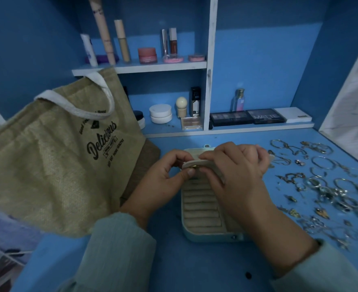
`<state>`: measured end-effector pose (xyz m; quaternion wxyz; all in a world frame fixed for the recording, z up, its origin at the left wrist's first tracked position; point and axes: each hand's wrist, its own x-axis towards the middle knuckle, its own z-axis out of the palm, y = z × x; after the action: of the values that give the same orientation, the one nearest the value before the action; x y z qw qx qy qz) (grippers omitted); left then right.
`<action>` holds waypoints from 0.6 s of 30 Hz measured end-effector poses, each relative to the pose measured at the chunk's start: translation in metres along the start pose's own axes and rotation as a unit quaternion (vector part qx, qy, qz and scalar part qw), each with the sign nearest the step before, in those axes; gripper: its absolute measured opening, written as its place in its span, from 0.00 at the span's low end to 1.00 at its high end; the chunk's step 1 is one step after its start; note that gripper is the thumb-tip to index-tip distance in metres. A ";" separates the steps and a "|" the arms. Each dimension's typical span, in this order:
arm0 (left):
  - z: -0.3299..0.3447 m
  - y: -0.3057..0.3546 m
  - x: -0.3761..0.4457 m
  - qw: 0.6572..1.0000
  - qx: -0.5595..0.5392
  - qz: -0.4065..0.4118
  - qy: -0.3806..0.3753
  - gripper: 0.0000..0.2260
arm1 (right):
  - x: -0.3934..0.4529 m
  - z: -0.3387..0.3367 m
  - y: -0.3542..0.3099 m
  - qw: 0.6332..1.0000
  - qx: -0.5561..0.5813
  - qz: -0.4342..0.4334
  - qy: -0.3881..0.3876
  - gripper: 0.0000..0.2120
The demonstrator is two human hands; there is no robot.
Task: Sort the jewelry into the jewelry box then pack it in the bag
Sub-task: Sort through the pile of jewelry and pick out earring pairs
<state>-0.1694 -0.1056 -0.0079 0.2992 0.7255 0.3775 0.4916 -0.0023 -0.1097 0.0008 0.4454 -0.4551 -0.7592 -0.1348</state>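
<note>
A pale green jewelry box (pixel 205 232) lies open on the blue desk, its cream ring rolls showing. Above it my right hand (pixel 235 171) grips a cream padded panel (pixel 188 164) of the box. My left hand (pixel 163 175) pinches a small gold piece of jewelry (pixel 191 170) against the panel's left edge. Loose jewelry (pixel 325 186), rings, hoops and chains, is spread over the desk to the right of the box. A burlap tote bag (pixel 58 161) with white handles stands at the left, leaning against the shelf.
The blue desk (pixel 174 266) runs to a shelf unit at the back holding cosmetics (pixel 146 55), jars (pixel 160 113) and eyeshadow palettes (pixel 247 116). A white wall panel (pixel 350 114) rises at the right. A small dark spot (pixel 248 275) marks the desk near my right forearm.
</note>
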 end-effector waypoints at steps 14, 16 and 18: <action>0.015 0.010 0.015 0.984 -0.038 -0.102 0.142 0.10 | 0.026 -0.017 0.046 0.998 -0.016 0.021 -0.058 0.13; 0.016 0.010 0.022 0.979 -0.051 -0.125 0.155 0.09 | 0.033 -0.018 0.050 0.991 0.017 0.076 -0.106 0.16; 0.016 0.009 0.027 0.974 -0.040 -0.146 0.166 0.09 | 0.038 -0.019 0.055 0.980 0.049 0.143 -0.132 0.18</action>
<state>-0.1457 -0.0886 0.0073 0.3298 0.5583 0.5041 0.5705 0.0455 -0.0692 0.0304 0.3783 -0.5502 -0.7438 0.0291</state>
